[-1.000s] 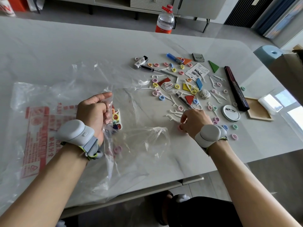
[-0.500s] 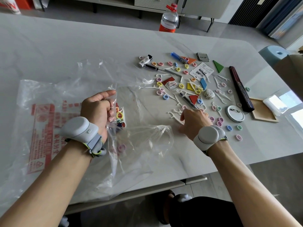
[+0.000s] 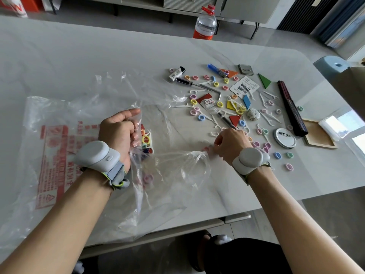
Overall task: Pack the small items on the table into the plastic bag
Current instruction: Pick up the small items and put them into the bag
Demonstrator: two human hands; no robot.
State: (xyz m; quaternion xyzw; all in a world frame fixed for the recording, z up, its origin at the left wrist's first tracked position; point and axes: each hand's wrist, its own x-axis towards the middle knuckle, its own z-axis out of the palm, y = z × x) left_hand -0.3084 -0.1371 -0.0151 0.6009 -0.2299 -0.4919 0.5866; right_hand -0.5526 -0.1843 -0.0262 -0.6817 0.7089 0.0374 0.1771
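Left hand [image 3: 116, 135] clenches the mouth of the clear red-printed plastic bag [image 3: 173, 175]. Right hand [image 3: 230, 144], just right of that grip, curls over a small pink ring [image 3: 206, 148]; pinch unclear. Advice: hold mouth wide, drop deep.

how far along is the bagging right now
Done: a few rings and picks lie inside the plastic bag. In hand: left hand grips the bag's mouth; right hand seems to pinch a pink item. Left: most pieces, like the badge and green triangle, lie on the table.
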